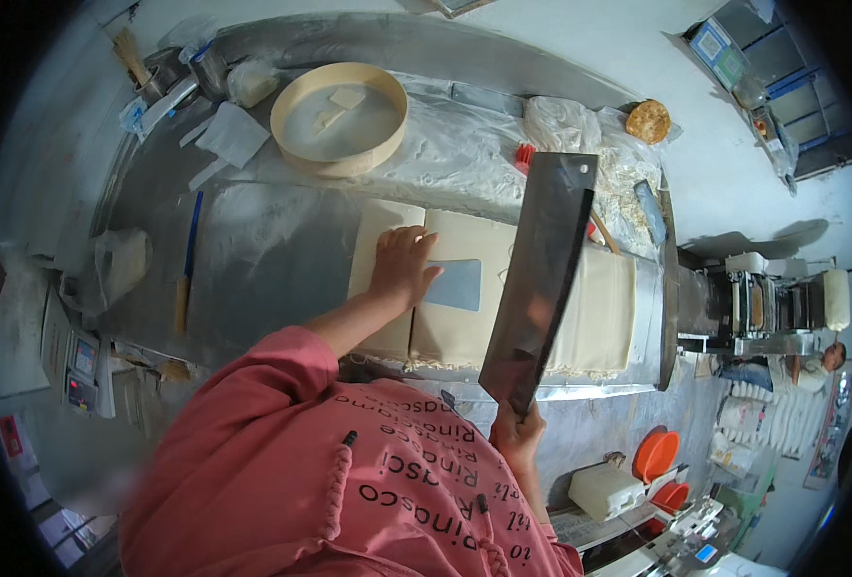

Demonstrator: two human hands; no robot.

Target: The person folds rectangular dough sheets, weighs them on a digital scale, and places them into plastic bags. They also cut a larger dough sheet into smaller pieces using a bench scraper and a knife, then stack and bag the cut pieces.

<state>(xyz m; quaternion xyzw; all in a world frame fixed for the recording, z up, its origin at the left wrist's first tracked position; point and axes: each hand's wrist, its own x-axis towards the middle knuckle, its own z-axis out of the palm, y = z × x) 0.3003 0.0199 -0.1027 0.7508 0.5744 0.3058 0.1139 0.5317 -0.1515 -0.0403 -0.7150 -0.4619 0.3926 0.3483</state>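
Note:
My right hand (519, 434) is closed around the handle of a long, wide knife with a dark metal blade (541, 267). The blade is raised over stacked sheets of pale dough (599, 310), hiding part of them. On the left part of the dough lies my left hand (404, 267), palm down, fingers spread. By its thumb, a flat grey rectangular plate (458, 283) rests on the dough. A dark seam runs down the sheets near this hand. Ragged dough trimmings (440, 366) line the near edge.
A round wooden-rimmed sieve (339, 119) with dough scraps stands at the back of the metal table. A blue-and-wood stick (189, 263) lies left. Plastic sheeting (462, 144) covers the back, with a flatbread (648, 121) at right. Machinery (776, 303) and a seated person (815, 364) are farther right.

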